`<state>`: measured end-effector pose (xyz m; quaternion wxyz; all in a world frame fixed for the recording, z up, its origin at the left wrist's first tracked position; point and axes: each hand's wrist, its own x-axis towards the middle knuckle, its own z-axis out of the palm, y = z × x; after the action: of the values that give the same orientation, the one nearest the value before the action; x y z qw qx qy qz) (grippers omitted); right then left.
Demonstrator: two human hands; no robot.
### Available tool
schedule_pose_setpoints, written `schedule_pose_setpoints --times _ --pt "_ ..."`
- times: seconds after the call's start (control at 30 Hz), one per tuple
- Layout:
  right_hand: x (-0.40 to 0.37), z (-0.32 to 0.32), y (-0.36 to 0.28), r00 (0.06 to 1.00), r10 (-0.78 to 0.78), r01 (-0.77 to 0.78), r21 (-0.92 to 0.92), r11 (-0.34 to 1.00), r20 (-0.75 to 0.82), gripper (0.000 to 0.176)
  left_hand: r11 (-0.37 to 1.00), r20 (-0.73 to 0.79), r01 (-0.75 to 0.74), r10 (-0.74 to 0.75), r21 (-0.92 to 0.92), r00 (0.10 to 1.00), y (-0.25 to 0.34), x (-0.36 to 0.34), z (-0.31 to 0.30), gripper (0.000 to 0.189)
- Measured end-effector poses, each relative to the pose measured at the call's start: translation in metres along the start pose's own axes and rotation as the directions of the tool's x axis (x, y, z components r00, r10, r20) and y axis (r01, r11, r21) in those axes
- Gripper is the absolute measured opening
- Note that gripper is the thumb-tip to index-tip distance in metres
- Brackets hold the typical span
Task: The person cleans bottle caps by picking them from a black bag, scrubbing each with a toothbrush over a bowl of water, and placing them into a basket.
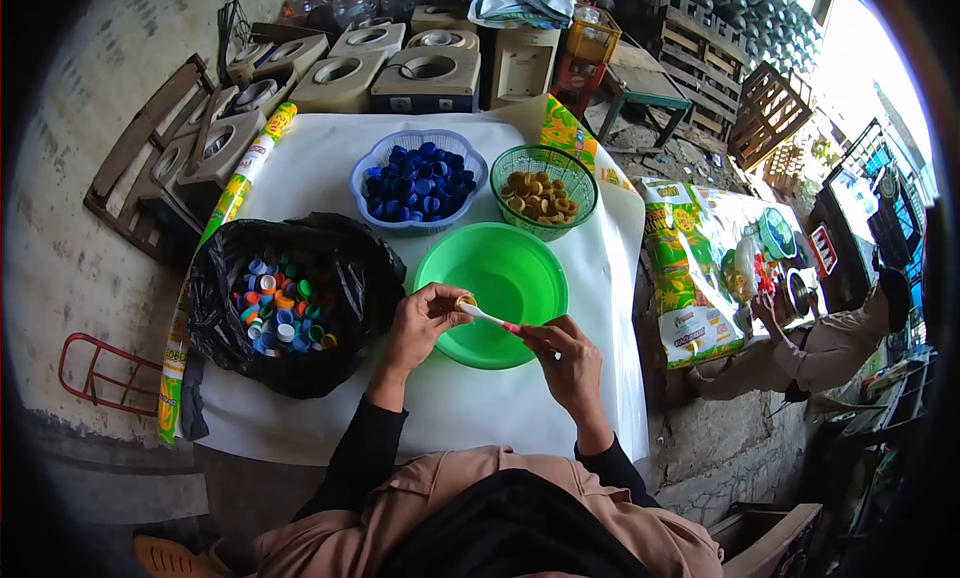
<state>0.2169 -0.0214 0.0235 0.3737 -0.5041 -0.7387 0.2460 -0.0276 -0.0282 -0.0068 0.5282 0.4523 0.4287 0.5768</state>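
Over the green basin (460,350), my left hand (418,328) pinches a small yellowish cap (465,303). My right hand (565,363) is closed on a thin white stick with a pink part (490,319), its tip at the cap. To the left, a black plastic bag (225,298) holds mixed colored caps (285,313). Behind the basin stand a blue basket (365,203) of dark blue caps (418,183) and a green basket (505,168) of tan caps (540,198).
White sheeting covers the table (330,418). Beige cases with round openings (425,73) stand behind it. At the right, a person (840,353) works at another table (690,328). A red metal frame (105,378) is at the left.
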Motion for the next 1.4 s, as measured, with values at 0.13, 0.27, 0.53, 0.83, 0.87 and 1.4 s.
schedule_pose_setpoints --times 0.13,0.27,0.53,0.83,0.87,1.4 --pt "-0.004 0.001 0.004 0.998 -0.051 0.049 -0.075 0.996 -0.028 0.016 0.998 0.020 -0.004 0.003 0.064 1.000 -0.007 0.007 0.005 0.027" --pt "0.009 -0.011 0.008 0.998 -0.056 0.055 -0.134 0.990 -0.010 0.014 0.991 -0.014 -0.018 0.020 0.136 1.000 -0.010 0.008 0.000 0.025" --pt "0.040 0.019 0.029 0.952 -0.275 0.306 -0.488 0.818 0.136 0.018 0.990 -0.132 0.056 -0.039 0.131 0.991 -0.017 0.009 0.001 0.020" --pt "0.016 0.002 0.000 0.988 -0.147 0.142 -0.093 0.985 -0.048 0.012 0.950 -0.191 0.149 -0.206 -0.276 0.960 -0.016 0.017 0.017 0.029" --pt "0.014 0.007 0.003 0.992 -0.113 0.105 -0.108 0.989 -0.065 0.013 0.950 -0.185 0.154 -0.209 -0.273 0.960 -0.016 0.017 0.020 0.028" --pt "0.043 0.023 0.024 0.985 -0.142 0.171 -0.469 0.867 0.098 0.013 0.983 -0.221 0.107 -0.139 -0.150 0.965 -0.028 0.018 0.021 0.023"
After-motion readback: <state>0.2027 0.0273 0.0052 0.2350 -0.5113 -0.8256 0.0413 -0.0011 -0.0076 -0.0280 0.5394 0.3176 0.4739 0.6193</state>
